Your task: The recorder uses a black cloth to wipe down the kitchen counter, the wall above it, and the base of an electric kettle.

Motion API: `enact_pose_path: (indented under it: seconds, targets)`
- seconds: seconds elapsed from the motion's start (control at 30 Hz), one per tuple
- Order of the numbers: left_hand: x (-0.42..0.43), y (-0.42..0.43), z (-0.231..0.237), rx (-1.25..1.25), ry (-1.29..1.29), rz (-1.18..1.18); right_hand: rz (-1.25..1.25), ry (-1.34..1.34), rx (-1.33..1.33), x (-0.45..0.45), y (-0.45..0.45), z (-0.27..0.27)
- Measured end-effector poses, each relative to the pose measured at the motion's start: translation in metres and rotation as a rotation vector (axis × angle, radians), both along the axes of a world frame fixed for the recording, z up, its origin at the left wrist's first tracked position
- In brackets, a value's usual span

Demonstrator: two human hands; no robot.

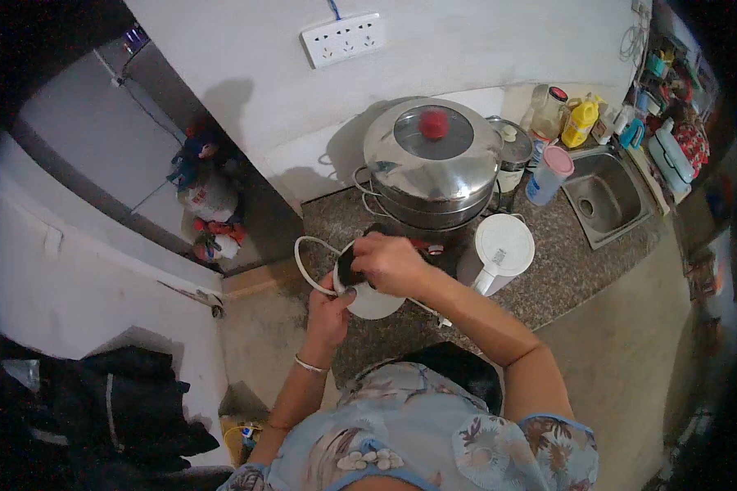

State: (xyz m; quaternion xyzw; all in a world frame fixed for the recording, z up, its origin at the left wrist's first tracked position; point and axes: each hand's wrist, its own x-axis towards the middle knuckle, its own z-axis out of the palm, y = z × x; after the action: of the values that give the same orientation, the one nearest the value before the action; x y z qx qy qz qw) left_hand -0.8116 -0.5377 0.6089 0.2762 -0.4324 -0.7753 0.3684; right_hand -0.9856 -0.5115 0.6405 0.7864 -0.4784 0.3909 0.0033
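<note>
My left hand (331,310) grips the rim of a round white appliance part (376,302) with a dark area, held above the counter's front edge. A white cord (301,261) loops out from its left side. My right hand (390,264) is over the dark area, fingers bent and pinched together; whether they hold something small or only touch the part is hidden. A white plug (444,321) lies on the granite counter below my right forearm. Just right of my hands stands a white-lidded electric kettle or jug (505,245).
A large steel steamer pot (433,166) with a red knob stands behind my hands. To its right are a smaller lidded pot (511,144), a pink-lidded plastic container (549,175), a yellow bottle (581,123) and a steel sink (605,196). A power strip (342,40) is on the wall.
</note>
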Motion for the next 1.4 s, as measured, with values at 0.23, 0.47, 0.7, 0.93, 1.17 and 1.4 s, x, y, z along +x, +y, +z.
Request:
enact_pose_path:
  seconds: [0.23, 0.47, 0.7, 0.93, 1.17, 1.4]
  targets:
    - [-0.001, -0.003, -0.001, -0.089, -0.014, 0.131, -0.359, -0.124, 0.168, -0.022, 0.012, -0.049]
    - [-0.010, -0.006, 0.002, -0.102, -0.039, 0.107, -0.344, -0.242, 0.064, 0.040, 0.040, -0.035]
    - [-0.023, -0.004, 0.013, -0.150, 0.063, 0.136, -0.495, -0.326, -0.060, 0.049, 0.008, 0.006]
    - [-0.007, -0.011, 0.014, -0.011, 0.087, 0.193, -0.289, -0.168, 0.172, 0.042, 0.040, -0.021]
    - [-0.017, -0.002, 0.018, -0.283, -0.065, 0.055, -0.548, -0.793, 0.216, -0.027, 0.025, -0.093]
    - [-0.019, 0.001, 0.018, -0.704, -0.408, 0.035, -0.078, -0.300, -0.205, 0.011, 0.033, 0.005]
